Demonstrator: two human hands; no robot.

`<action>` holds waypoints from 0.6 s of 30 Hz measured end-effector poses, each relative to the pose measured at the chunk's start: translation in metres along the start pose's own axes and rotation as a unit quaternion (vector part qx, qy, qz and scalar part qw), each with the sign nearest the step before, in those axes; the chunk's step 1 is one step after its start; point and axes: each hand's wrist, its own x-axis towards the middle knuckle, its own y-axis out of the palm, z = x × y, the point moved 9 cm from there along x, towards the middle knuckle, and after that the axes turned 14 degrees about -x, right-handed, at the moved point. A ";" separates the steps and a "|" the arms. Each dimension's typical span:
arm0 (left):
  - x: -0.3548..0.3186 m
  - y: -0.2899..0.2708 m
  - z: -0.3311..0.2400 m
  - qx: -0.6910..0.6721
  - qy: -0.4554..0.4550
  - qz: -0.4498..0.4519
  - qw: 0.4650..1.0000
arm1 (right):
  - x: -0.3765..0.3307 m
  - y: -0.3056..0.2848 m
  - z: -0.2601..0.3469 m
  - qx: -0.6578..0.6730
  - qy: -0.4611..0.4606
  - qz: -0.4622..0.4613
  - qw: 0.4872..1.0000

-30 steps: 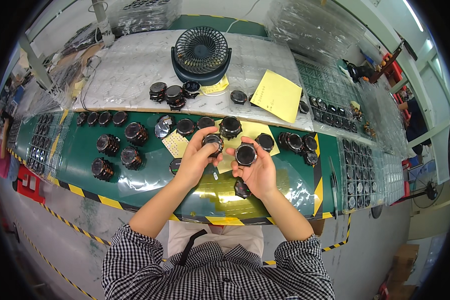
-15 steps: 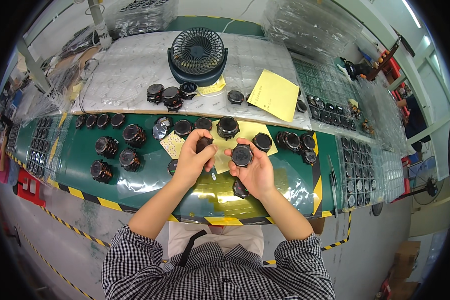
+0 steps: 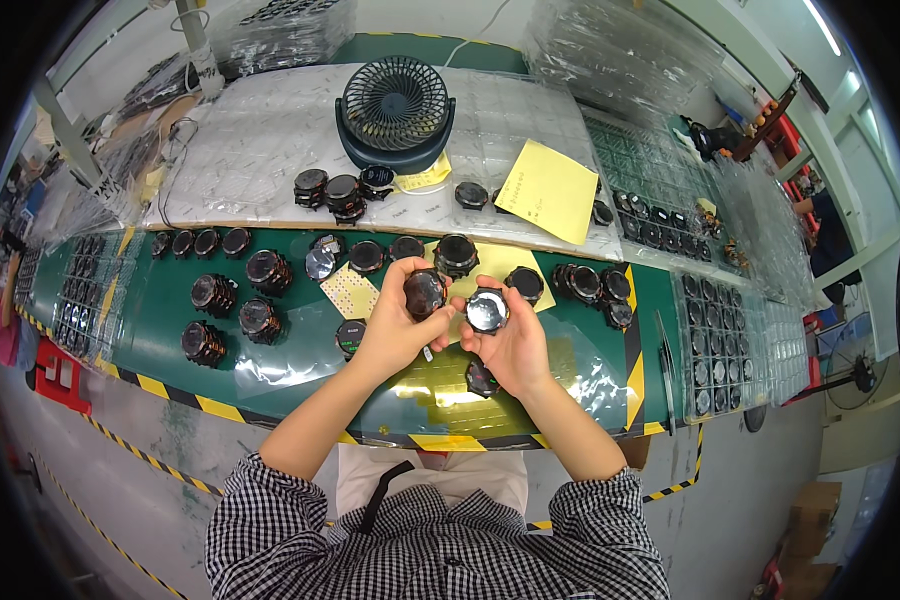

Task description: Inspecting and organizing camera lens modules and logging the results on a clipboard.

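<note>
**2 lens parts up off the green mat**

From where I watch, the biggest thing is the green mat (image 3: pixel 300 375) with its yellow-black edge, running left to right under both forearms. Beyond it lies the clear plastic sheeting (image 3: pixel 260 150), and on that, far centre, 1 dark desk fan (image 3: pixel 395 110) and, to its right, 1 yellow paper sheet (image 3: pixel 548 190). At the right edge sit clear trays (image 3: pixel 730 350) of small round parts, too many and too small for me to count.

On the mat I count about 4 stacked dark round units at left (image 3: pixel 235 315), a far row of roughly 10 more, and 4 near the fan's foot; the fisheye bend makes these counts rough.

My left hand (image 3: pixel 395 330) is closed around 1 dark round lens unit (image 3: pixel 425 292), fingers wrapped over its rim. My right hand (image 3: pixel 510 345) grips 1 glass-faced lens unit (image 3: pixel 487 310), face up. Both are held above the mat's middle, just beside each other. 1 more dark piece (image 3: pixel 480 378) lies on the mat beneath the right palm.

To do this well, I judge the grip belongs on the rims, fingertips off the glass, both pieces level and low over the mat.
</note>
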 end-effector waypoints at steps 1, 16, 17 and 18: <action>0.000 -0.001 0.001 0.000 0.000 0.000 1.000 | -0.001 -0.002 -0.001 -0.023 0.002 -0.012 1.000; -0.015 0.031 -0.020 0.358 0.179 0.092 0.912 | -0.013 0.015 0.028 -0.305 -0.147 -0.065 0.939; -0.017 0.035 -0.020 0.363 0.192 0.104 0.906 | -0.012 0.012 0.027 -0.307 -0.150 -0.075 0.937; -0.017 0.036 -0.018 0.363 0.192 0.105 0.906 | -0.012 0.010 0.028 -0.309 -0.152 -0.085 0.935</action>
